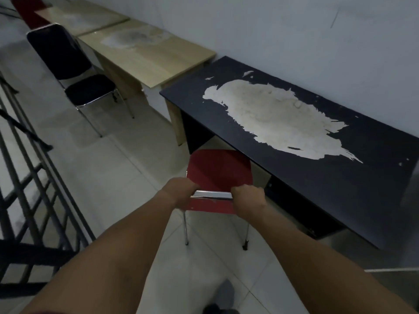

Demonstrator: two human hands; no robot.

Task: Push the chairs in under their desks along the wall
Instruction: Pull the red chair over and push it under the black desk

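A red chair (218, 168) with chrome legs stands in front of a black desk (340, 177) whose top has a large worn pale patch. The front of its seat reaches just under the desk's edge. My left hand (181, 192) and my right hand (248, 198) both grip the chrome top bar of the chair's backrest, one at each end. Further left, a dark blue chair (74, 71) stands out from a light wooden desk (149, 55), turned partly sideways. Another red chair (27, 7) shows at the far top left beside a second wooden desk (74, 17).
The desks line a white wall (294, 30) on the right. A dark metal railing (27, 177) runs along the left side of the tiled floor (113, 173). My foot (223, 298) is visible at the bottom.
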